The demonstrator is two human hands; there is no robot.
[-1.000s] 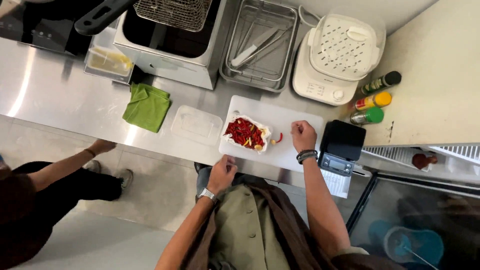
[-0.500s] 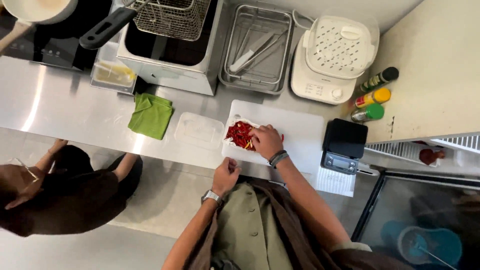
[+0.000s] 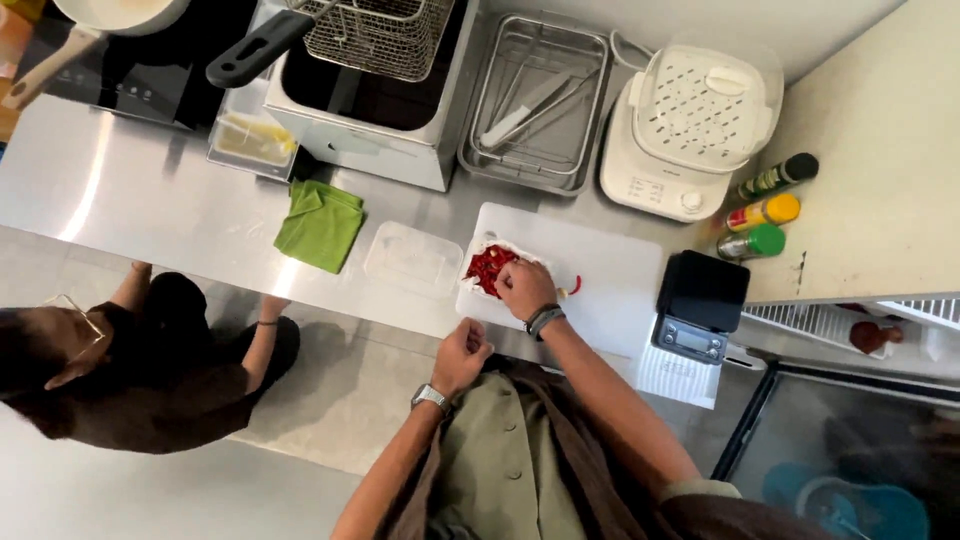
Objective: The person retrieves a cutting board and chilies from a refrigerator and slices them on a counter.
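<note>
Right hand (image 3: 522, 288) curled down on red chillies (image 3: 487, 268) heaped on white cutting board (image 3: 620, 290), grip unclear; left hand (image 3: 462, 355) fisted, empty, at steel counter (image 3: 150, 210) edge.

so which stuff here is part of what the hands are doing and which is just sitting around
In use:
right hand on the red chillies
white cutting board under them
left hand, closed, off the counter

Lying about:
green cloth
clear lidded container
black scale
three bottles
fryer basket
white steamer
</note>
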